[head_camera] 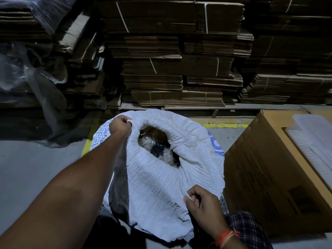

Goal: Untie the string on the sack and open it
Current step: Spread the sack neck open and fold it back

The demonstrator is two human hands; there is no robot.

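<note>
A large white woven sack (156, 178) with blue print stands on the floor right in front of me. Its mouth (158, 146) gapes open in a crumpled oval, showing clear plastic and something dark inside. My left hand (120, 126) is shut on the far left rim of the mouth. My right hand (201, 202) pinches the near edge of the sack fabric. A thin bit of string shows at the mouth's left inner rim (142, 134); I cannot tell whether it is tied.
A big brown cardboard box (269, 177) stands close on the right of the sack, with a white sheet (312, 141) on top. Stacks of flattened cardboard (176, 69) fill the back. Clear plastic wrap (27, 74) hangs at the left. Yellow floor lines (226, 125) run behind the sack.
</note>
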